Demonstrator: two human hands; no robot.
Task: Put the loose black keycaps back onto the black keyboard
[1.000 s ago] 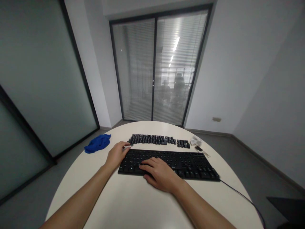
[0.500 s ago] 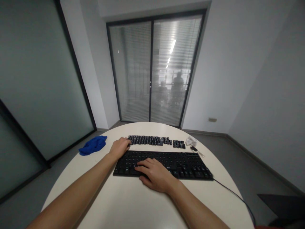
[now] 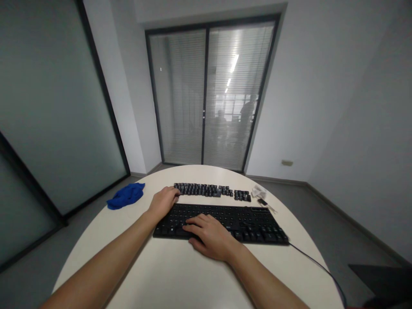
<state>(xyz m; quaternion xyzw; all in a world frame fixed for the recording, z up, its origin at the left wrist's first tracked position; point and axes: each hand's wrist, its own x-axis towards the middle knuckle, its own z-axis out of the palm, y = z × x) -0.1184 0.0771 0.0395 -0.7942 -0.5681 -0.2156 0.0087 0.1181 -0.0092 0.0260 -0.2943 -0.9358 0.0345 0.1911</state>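
Observation:
A black keyboard (image 3: 238, 219) lies across the table, most of its upper rows without keycaps and some caps along its lower edge and right side. Behind it loose black keycaps (image 3: 199, 189) stand in rows. My left hand (image 3: 165, 201) is at the left end of these rows, its fingertips at the caps; whether it grips one is too small to tell. My right hand (image 3: 207, 236) rests palm down over the keyboard's lower left part, fingers apart, fingertips on the keys, nothing held.
A blue cloth (image 3: 126, 196) lies at the table's left edge. Crumpled clear plastic (image 3: 258, 191) and a small black tool (image 3: 262, 201) lie at the right. The keyboard's cable (image 3: 313, 259) runs over the table's right edge. Blurred people show behind the blinds.
My left hand has shifted slightly right along the loose keycaps. My right hand has stayed on the keyboard. A figure behind the blinds has moved right.

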